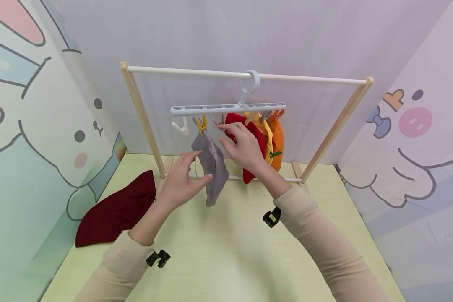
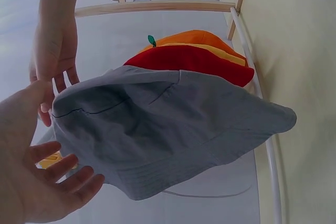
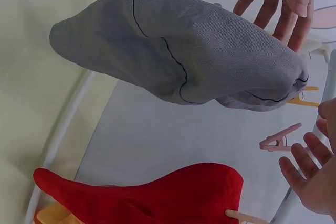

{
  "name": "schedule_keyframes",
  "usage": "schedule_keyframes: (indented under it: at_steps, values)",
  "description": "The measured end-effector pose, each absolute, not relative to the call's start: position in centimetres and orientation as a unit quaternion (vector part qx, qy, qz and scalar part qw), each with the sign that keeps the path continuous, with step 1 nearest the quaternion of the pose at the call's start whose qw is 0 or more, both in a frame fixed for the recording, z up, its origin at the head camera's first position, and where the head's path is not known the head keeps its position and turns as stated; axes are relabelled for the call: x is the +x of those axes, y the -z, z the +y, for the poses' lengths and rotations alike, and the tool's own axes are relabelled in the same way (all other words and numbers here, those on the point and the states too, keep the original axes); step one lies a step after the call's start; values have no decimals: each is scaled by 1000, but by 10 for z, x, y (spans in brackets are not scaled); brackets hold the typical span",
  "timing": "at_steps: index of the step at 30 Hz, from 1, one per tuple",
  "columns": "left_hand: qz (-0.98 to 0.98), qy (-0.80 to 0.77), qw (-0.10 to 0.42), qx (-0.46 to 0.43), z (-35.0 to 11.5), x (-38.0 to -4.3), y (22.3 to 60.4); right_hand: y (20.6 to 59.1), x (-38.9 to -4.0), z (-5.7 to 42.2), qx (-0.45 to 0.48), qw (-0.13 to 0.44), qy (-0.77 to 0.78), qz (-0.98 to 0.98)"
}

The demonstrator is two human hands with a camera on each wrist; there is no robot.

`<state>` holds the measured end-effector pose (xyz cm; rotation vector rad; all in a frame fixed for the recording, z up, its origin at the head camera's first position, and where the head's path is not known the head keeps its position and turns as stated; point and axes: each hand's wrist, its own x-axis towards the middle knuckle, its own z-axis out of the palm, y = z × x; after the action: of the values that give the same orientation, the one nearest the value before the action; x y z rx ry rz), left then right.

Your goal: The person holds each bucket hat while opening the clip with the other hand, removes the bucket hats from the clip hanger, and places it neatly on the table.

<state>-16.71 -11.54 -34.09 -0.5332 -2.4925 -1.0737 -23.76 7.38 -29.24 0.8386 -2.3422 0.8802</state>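
Checking from afar: where's the grey hat (image 1: 216, 167)?
"Under the hanger (image 1: 196, 110), on the yellow clip (image 1: 201, 125)."
"What's near it?"
"Left hand (image 1: 182, 179), spread wide below the hanger; whether it touches the hat, I can't tell. Right hand (image 1: 245, 147), relaxed, fingers apart, just under the hanger."

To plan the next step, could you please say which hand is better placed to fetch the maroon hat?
Probably the left hand: it grips nothing and is nearer the maroon hat, lying on the left of the table. The right hand is farther across, past the grey hat.
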Motion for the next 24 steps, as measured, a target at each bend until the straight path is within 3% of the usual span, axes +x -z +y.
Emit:
schedule_keyframes:
  at_steps: [7,24]
  values:
    - [-896,388,147,-158,-105,-168,337,298,-244,78,302,243,-321,-864]
    - [-909,373,167,-83,-79,-175,334,306,-252,75,292,250,-319,-866]
